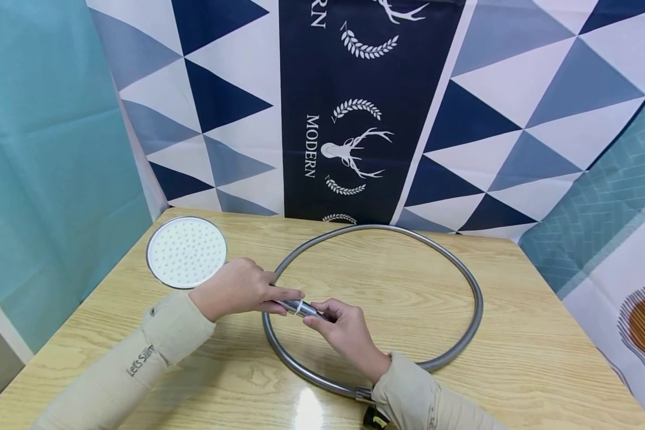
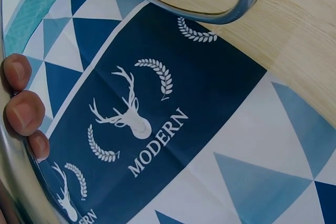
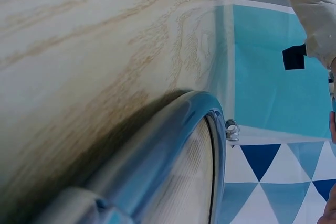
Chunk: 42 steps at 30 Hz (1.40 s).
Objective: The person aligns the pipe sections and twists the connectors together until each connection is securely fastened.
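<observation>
A hand shower head lies at the left of the table in the head view, its round white spray face (image 1: 186, 252) turned up. My left hand (image 1: 242, 286) grips its chrome handle (image 2: 21, 177), with the fingers curled round it in the left wrist view. Just right of it, my right hand (image 1: 346, 334) pinches the metal end of a grey shower hose (image 1: 475, 298) between thumb and fingers. Handle and hose end meet in line, with a pale band (image 1: 298, 307) at the joint. Whether they are threaded together I cannot tell.
The hose makes a wide loop on the wooden table (image 1: 527, 352). Its other metal fitting (image 1: 363, 394) lies near the right sleeve, beside a small black object (image 1: 375, 418). A patterned cloth (image 1: 349, 113) hangs behind the table's back edge.
</observation>
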{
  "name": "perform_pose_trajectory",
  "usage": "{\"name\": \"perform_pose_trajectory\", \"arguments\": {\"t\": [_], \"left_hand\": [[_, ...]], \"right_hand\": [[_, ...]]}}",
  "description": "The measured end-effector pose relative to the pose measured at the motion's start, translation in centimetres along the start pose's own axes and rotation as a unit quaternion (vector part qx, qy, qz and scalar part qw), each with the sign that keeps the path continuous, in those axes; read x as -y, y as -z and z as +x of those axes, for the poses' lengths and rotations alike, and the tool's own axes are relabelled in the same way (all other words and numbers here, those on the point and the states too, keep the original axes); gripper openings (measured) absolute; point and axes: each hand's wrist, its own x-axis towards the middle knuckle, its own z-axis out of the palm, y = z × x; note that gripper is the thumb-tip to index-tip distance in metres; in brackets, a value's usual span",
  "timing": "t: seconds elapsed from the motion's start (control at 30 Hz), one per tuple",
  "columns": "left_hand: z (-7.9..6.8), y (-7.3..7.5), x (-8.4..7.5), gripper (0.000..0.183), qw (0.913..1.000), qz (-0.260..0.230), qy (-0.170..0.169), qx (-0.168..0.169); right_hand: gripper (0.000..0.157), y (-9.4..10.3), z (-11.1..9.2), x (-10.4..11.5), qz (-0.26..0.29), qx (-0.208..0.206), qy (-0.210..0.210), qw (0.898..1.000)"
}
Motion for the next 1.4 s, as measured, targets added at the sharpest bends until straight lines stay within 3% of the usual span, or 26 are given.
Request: {"name": "perform_pose_trajectory", "arguments": {"t": [0.67,0.83,1.03,1.4], "left_hand": [[0.18,-0.62,-0.28,0.037,0.9992,0.000,-0.018,-0.034],[0.24,-0.59,-0.19,0.037,0.9993,-0.002,-0.026,-0.025],[0.44,-0.28,-0.10,0.034,0.9995,-0.004,-0.026,-0.014],[0.49,-0.22,0.10,0.034,0.9993,-0.004,-0.029,-0.022]], "right_hand": [[0.013,0.29,-0.38,-0.21,-0.018,0.010,0.011,1.000],[0.015,0.21,-0.40,-0.24,-0.018,0.010,-0.004,1.000],[0.016,0.43,-0.24,-0.28,-0.023,0.010,0.010,1.000],[0.016,0.70,-0.03,0.12,-0.026,0.022,0.004,0.999]]}}
